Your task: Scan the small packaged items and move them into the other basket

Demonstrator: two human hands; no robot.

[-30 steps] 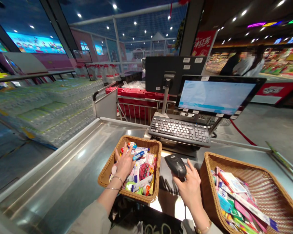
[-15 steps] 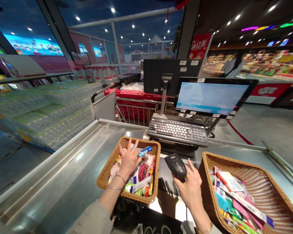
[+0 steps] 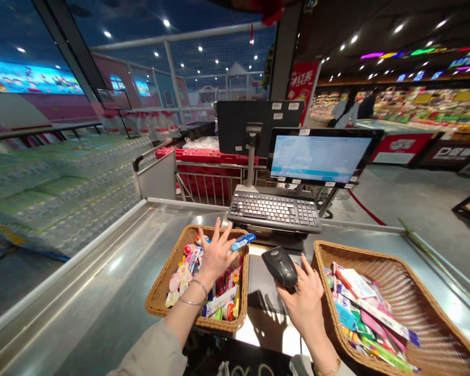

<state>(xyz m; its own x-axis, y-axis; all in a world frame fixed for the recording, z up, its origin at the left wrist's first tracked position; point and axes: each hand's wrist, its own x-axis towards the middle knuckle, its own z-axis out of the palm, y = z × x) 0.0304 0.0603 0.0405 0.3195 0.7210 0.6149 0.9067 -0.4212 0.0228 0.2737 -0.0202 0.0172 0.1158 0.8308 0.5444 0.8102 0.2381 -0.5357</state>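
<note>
My left hand [image 3: 215,256] is over the left wicker basket [image 3: 152,295], its fingers fanned. A small, narrow blue packet [image 3: 243,241] is gripped at its thumb side and juts past the basket's right rim. Below that hand lie mixed small packaged goods [image 3: 221,300]. In my right hand [image 3: 303,295] is a black handheld barcode scanner [image 3: 280,266], its head tilted toward the left basket. The scanner's grip is mostly hidden by the fingers. Close by on the right stands another wicker basket [image 3: 431,297] holding several colourful packaged items [image 3: 370,313].
Behind the baskets are a keyboard [image 3: 274,210] and a lit monitor [image 3: 321,156], with a second dark screen [image 3: 258,125] beside it. A metal counter [image 3: 113,271] runs under everything. Shopping carts [image 3: 211,180] stand beyond it, and stacked bottle packs [image 3: 62,193] at left.
My left hand has moved right across the basket, bringing the blue packet nearer the scanner. My right hand keeps hold of the scanner. The whole view has turned slightly to the right.
</note>
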